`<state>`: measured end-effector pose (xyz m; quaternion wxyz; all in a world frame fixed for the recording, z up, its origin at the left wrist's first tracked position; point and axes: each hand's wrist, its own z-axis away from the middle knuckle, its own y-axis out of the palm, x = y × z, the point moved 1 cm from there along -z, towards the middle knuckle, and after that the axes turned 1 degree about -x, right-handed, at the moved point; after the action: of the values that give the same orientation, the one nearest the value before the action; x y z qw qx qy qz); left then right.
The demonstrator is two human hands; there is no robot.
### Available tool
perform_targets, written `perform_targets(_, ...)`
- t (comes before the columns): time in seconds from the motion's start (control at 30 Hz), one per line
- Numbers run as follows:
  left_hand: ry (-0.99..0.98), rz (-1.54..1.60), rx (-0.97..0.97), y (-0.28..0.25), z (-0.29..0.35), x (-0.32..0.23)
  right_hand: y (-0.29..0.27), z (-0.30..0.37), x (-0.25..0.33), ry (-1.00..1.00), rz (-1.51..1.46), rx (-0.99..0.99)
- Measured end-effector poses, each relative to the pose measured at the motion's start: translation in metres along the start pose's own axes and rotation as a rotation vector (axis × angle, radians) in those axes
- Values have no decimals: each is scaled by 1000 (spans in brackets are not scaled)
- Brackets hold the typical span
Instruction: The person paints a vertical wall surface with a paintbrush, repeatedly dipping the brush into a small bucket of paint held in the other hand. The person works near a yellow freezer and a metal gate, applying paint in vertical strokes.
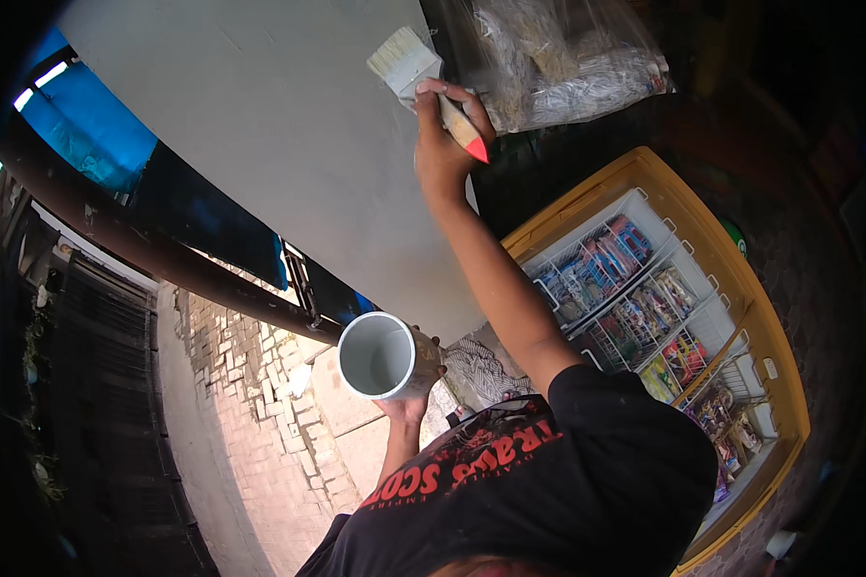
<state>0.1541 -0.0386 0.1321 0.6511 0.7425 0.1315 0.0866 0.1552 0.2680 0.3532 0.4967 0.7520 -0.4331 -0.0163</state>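
Right hand [445,144] holds a brush [417,70] so its bristles [395,50] face the far wall [260,125]; left hand [404,409] holds a tub [420,365], insides unclear.

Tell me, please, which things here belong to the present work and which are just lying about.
In use:
pale-bristled, wooden-handled flat paintbrush
white cylindrical container
smooth grey panel

Lying about:
clear plastic bag
yellow-rimmed white chest
striped grey cloth

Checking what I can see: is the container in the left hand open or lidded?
Open: the container in the left hand shows its inside, with no lid.
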Motion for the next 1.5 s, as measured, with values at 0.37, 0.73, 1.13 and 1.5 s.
perform_targets(0.37, 195, -161, -208, -14, 0, -4, -51, 36, -36, 328, 41, -126)
perform_targets(0.73, 9, 32, 57, -3, -7, -4, 20, -46, -28, 157, -210, 17)
perform_targets(1.13, 61, 0, -127, -42, 21, -16, -195, 111, 34, 791, 196, 48)
perform_targets(1.5, 48, -181, -479, -87, 48, 9, -143, 90, 173, 910, 475, 1149)
